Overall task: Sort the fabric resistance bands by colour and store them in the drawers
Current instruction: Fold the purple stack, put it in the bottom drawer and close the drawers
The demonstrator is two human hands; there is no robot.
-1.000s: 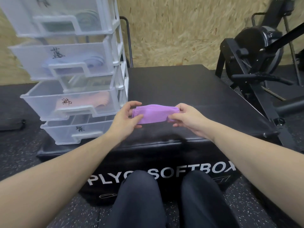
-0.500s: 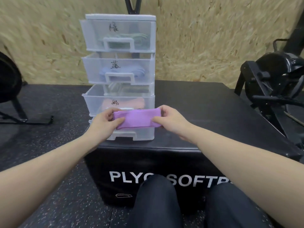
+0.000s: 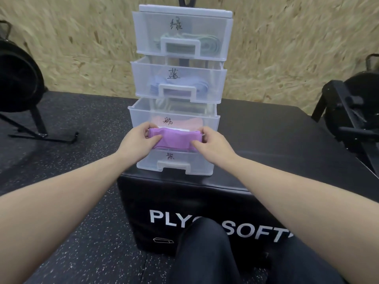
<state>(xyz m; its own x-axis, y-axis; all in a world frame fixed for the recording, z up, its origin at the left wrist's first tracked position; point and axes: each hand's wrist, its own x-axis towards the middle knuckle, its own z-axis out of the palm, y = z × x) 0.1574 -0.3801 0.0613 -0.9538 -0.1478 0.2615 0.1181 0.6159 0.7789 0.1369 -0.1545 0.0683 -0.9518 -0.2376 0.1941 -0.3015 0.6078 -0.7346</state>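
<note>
A folded purple fabric band (image 3: 175,140) is stretched flat between my two hands in front of the clear plastic drawer tower (image 3: 222,87). My left hand (image 3: 138,140) pinches its left end and my right hand (image 3: 208,145) pinches its right end. The band hangs level with the front of the third drawer (image 3: 141,119), which holds pink bands and is pulled partly out. Below it, the bottom drawer (image 3: 147,162) bears a handwritten label and looks pushed in. The top drawer (image 3: 213,27) holds green bands, and the second drawer (image 3: 211,83) holds bluish ones.
The tower stands at the front left corner of a black plyo soft box (image 3: 266,144). Black exercise machines stand at the left (image 3: 18,83) and right (image 3: 352,111). My knees (image 3: 205,253) are against the box front. A chipboard wall is behind.
My view has swung left so the drawer tower is centred. Both hands have carried the purple band up to the front of the third drawer.
</note>
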